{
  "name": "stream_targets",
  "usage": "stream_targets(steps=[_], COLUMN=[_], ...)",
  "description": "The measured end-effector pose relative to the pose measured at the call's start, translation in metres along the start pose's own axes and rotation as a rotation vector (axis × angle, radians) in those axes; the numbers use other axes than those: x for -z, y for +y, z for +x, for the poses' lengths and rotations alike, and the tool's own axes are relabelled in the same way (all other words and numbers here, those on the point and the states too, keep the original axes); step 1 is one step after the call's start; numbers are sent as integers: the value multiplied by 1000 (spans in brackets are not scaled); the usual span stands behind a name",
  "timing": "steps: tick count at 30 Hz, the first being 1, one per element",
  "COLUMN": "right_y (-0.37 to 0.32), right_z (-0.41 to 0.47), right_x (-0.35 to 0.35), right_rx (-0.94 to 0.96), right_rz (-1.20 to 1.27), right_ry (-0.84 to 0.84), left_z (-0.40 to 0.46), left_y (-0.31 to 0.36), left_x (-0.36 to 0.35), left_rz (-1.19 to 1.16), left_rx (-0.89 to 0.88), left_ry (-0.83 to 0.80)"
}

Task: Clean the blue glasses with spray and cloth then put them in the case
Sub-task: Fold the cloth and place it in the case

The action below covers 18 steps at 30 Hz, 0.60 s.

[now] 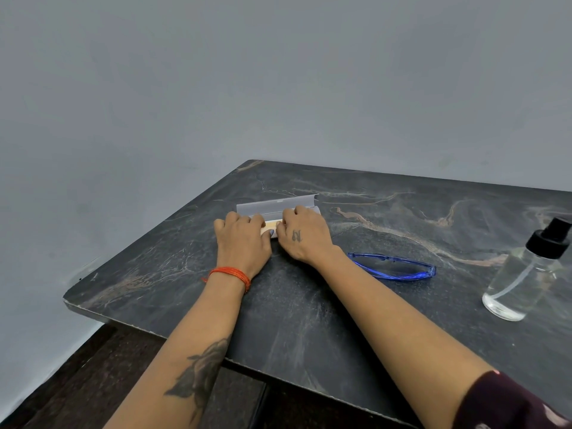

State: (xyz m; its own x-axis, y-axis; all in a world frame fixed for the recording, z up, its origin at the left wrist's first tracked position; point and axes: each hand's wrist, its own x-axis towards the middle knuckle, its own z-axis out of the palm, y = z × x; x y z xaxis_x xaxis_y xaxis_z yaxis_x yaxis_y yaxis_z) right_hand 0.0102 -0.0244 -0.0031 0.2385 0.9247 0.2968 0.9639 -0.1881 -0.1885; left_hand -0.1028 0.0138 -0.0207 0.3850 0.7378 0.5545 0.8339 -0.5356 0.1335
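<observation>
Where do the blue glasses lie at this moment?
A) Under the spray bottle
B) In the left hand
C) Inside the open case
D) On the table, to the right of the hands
D: the blue glasses lie folded on the dark table, right of the right hand, while both hands are at the open case, and the spray bottle stands apart, farther right.
</observation>
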Motion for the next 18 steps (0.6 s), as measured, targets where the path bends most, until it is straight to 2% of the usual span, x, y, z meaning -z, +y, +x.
stream_targets(steps=[2,5,8,13,18], right_y=[0,1,3,3,3], right_z=[-1,-2,-4,-11,-18], right_x=[2,4,5,8,7], right_rx=[16,41,61,68,74], right_rz=[-8,-13,-15,2,31], right_ry=[-5,-11,-20,-29,-16], left_z=[1,2,2,4,7], left_y=[-1,-1,-5,-11,-12], left_x=[-1,1,4,0,-2], left_rz=[-125,-320,-448,-787,-807], left_rx=[11,55,191,375,395], left_ry=[59,233,329,101,9])
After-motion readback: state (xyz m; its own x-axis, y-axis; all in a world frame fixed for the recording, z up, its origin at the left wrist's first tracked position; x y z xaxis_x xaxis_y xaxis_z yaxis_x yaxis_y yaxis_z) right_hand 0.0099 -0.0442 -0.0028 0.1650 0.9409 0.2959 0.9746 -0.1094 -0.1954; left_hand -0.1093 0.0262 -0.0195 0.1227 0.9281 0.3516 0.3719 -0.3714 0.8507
